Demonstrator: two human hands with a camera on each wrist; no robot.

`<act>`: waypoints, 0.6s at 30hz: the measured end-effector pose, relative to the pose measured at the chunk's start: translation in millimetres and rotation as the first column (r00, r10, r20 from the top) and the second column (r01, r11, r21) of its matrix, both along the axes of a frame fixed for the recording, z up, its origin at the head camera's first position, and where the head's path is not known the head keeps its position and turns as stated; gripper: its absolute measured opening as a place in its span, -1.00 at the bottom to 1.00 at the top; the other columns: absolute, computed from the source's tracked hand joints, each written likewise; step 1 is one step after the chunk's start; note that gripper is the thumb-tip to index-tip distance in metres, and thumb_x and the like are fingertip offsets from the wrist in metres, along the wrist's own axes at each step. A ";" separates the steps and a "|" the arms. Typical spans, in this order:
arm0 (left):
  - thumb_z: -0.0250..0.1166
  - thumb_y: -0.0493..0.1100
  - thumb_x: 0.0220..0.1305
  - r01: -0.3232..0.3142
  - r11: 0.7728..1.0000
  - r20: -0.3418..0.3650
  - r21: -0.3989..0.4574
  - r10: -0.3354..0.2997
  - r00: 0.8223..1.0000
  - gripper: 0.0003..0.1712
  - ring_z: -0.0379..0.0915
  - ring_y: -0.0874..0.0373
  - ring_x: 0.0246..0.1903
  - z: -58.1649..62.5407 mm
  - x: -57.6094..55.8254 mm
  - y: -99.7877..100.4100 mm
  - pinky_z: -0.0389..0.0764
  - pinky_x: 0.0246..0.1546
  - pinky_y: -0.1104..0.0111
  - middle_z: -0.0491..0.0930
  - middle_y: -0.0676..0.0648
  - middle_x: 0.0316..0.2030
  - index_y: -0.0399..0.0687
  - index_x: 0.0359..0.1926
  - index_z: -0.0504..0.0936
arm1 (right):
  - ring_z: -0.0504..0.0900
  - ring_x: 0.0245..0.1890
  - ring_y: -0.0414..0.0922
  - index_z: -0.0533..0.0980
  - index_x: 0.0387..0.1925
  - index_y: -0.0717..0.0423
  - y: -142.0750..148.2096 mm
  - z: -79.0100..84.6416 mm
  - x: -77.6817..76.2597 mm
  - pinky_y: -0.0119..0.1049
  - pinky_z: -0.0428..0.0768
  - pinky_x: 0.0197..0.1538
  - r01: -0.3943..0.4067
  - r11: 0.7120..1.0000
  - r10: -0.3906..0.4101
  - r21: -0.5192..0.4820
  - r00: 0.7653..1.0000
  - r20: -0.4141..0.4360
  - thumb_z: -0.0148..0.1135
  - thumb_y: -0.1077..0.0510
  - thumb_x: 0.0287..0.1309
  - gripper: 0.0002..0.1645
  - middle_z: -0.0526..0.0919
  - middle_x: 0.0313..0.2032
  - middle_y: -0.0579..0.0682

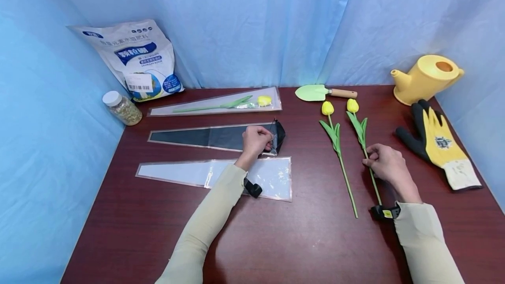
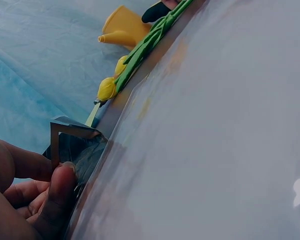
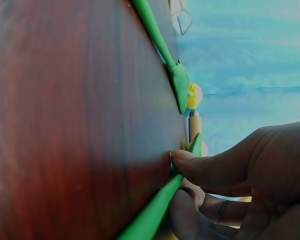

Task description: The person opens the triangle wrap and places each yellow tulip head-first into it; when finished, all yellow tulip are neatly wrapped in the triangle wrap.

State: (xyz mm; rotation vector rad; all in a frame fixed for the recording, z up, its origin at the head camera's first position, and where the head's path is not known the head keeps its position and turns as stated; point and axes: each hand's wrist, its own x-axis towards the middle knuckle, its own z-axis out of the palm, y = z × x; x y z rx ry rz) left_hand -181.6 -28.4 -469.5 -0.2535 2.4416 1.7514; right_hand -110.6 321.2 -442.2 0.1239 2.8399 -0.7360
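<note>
My left hand (image 1: 256,140) pinches the wide, raised end of a black-backed, clear-fronted flower sleeve (image 1: 181,137). In the left wrist view, the sleeve's corner (image 2: 55,145) sits between thumb and forefinger. On the right, my right hand (image 1: 388,164) holds the stem of a yellow artificial tulip (image 1: 359,127) between thumb and fingers. The right wrist view shows its green stem (image 3: 152,212) passing through the fingertips. A second yellow tulip (image 1: 336,137) lies beside it. Behind the black sleeve, a pale sleeve (image 1: 161,111) has another tulip (image 1: 263,101) within its outline.
Nearer me lies a white sleeve (image 1: 173,172), partly under my left forearm. A fertilizer bag (image 1: 134,62) and a lidded jar (image 1: 125,111) stand at back left. A trowel (image 1: 315,93), yellow watering can (image 1: 424,80) and glove (image 1: 439,141) occupy the back and right.
</note>
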 end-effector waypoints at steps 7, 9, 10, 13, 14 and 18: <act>0.33 -0.32 0.23 0.004 1.000 -0.010 0.013 -0.004 1.000 -0.89 0.51 0.29 -0.76 -2.0 0.6 -0.7 0.60 -0.65 0.44 0.77 -0.22 -0.45 -0.23 -0.38 0.77 | 0.62 -0.59 -0.23 0.49 0.02 0.44 2.1 2.9 1.8 -0.31 0.66 -0.51 0.070 0.987 -0.063 -0.146 0.997 0.054 0.27 0.25 0.25 -0.61 0.67 -0.22 0.33; 0.33 -0.32 0.23 0.004 1.000 -0.009 0.016 -0.004 1.000 -0.89 0.51 0.29 -0.76 -1.9 0.5 -0.5 0.60 -0.65 0.44 0.77 -0.23 -0.45 -0.23 -0.39 0.77 | 0.62 -0.57 -0.26 0.47 0.08 0.45 5.1 3.2 1.6 -0.30 0.69 -0.49 0.095 0.975 -0.080 -0.200 0.993 0.083 0.25 0.24 0.28 -0.58 0.67 -0.21 0.31; 0.33 -0.32 0.22 0.003 1.000 -0.008 0.018 -0.003 1.000 -0.89 0.51 0.29 -0.76 -1.9 0.2 -0.4 0.60 -0.65 0.44 0.77 -0.23 -0.44 -0.23 -0.39 0.77 | 0.63 -0.56 -0.28 0.45 0.10 0.45 6.9 2.8 1.3 -0.30 0.70 -0.48 0.104 0.969 -0.085 -0.226 0.992 0.091 0.24 0.24 0.29 -0.57 0.68 -0.23 0.26; 0.33 -0.33 0.22 0.004 1.000 -0.011 0.024 -0.003 1.000 -0.89 0.51 0.29 -0.76 -1.9 -0.3 -0.1 0.60 -0.65 0.44 0.77 -0.24 -0.45 -0.25 -0.38 0.77 | 0.64 -0.51 -0.35 0.41 0.16 0.46 12.3 0.9 0.4 -0.29 0.72 -0.42 0.130 0.940 -0.099 -0.314 0.989 0.114 0.21 0.27 0.32 -0.54 0.68 -0.32 0.01; 0.33 -0.33 0.22 0.004 1.000 -0.015 0.025 -0.004 1.000 -0.89 0.50 0.29 -0.77 -1.9 -0.3 -0.1 0.60 -0.66 0.44 0.77 -0.25 -0.45 -0.25 -0.38 0.77 | 0.64 -0.48 -0.37 0.39 0.18 0.47 14.2 -0.5 0.0 -0.28 0.73 -0.41 0.139 0.929 -0.102 -0.344 0.987 0.123 0.20 0.28 0.33 -0.53 0.67 -0.35 -0.08; 0.34 -0.33 0.22 0.006 1.000 -0.026 0.022 -0.005 1.000 -0.89 0.50 0.29 -0.77 -1.6 0.0 -0.2 0.60 -0.66 0.44 0.77 -0.25 -0.45 -0.26 -0.39 0.77 | 0.64 -0.40 -0.45 0.30 0.23 0.53 20.5 -4.2 -0.9 -0.29 0.74 -0.36 0.141 0.879 -0.087 -0.456 0.987 0.137 0.12 0.32 0.37 -0.50 0.61 -0.42 -0.36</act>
